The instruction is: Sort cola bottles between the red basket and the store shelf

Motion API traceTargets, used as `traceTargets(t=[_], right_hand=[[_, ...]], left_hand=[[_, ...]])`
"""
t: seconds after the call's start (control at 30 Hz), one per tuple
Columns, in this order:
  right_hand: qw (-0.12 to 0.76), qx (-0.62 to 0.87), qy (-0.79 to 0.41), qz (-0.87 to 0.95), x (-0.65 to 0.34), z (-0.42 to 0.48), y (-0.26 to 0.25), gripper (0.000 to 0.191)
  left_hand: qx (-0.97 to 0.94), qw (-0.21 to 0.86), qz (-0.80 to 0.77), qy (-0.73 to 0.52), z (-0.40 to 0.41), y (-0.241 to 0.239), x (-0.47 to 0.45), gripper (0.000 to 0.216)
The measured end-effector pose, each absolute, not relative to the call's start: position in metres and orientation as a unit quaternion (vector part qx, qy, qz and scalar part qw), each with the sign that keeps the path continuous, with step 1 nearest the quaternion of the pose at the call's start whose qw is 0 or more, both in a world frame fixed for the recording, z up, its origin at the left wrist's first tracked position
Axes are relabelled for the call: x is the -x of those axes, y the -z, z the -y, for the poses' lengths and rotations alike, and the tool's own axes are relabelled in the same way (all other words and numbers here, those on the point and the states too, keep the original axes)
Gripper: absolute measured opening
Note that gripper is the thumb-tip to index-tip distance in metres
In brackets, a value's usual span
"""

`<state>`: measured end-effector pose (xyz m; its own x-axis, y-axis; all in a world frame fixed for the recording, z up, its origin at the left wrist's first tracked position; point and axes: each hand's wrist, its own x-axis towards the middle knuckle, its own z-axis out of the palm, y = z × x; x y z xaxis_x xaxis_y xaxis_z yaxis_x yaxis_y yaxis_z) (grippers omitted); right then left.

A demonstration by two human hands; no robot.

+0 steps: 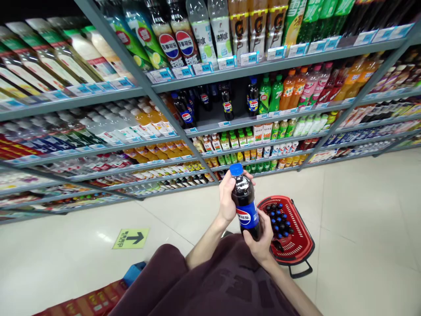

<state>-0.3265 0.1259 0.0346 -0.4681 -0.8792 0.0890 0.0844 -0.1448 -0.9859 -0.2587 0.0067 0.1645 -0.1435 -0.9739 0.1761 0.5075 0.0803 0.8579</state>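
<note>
A large cola bottle (244, 193) with a blue cap and a blue label is held in front of my body, leaning slightly. My left hand (227, 197) wraps round its upper part, below the cap. Lower down, my right hand (263, 237) grips the bottle near its base. Just right of my hands, a red shopping basket (301, 230) stands on the floor. Several dark bottles (279, 219) with blue or black caps stand in its left part. One dark bottle in the basket seems to lie on its side.
A grey drink shelf (204, 127) spans the view ahead, with a few cola bottles (226, 103) on a partly bare level. Price tags line its edges. A green arrow sign (130, 238) lies on the floor at left. Red boxes (95, 303) sit at the lower left.
</note>
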Motion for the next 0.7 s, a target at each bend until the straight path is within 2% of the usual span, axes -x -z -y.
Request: traceTargets(t=[0.1, 0.2, 0.27, 0.33, 0.5, 0.6, 0.7], right_hand=[[0.408, 0.338, 0.675, -0.514, 0.333, -0.129, -0.034, 0.067], [0.575, 0.277, 0.668, -0.382, 0.34, -0.131, -0.033, 0.066], [0.684, 0.244, 0.628, -0.28, 0.344, -0.132, -0.035, 0.073], [0.747, 0.235, 0.579, -0.228, 0.348, -0.131, -0.038, 0.083], [0.847, 0.185, 0.491, -0.085, 0.356, -0.128, -0.033, 0.09], [0.876, 0.163, 0.45, 0.059, 0.354, -0.124, -0.02, 0.083], [0.859, 0.176, 0.432, 0.21, 0.348, -0.122, -0.011, 0.071]], left_hand=[[-0.267, 0.594, 0.434, 0.622, -0.009, -0.167, 0.263, 0.037], [-0.268, 0.57, 0.405, 0.663, -0.01, -0.172, 0.266, 0.034], [-0.259, 0.541, 0.379, 0.705, -0.01, -0.176, 0.268, 0.038], [-0.245, 0.524, 0.368, 0.728, -0.009, -0.179, 0.27, 0.042], [-0.217, 0.528, 0.385, 0.725, -0.009, -0.185, 0.273, 0.042], [-0.206, 0.525, 0.401, 0.722, -0.011, -0.186, 0.274, 0.042], [-0.201, 0.52, 0.412, 0.721, -0.014, -0.184, 0.274, 0.041]])
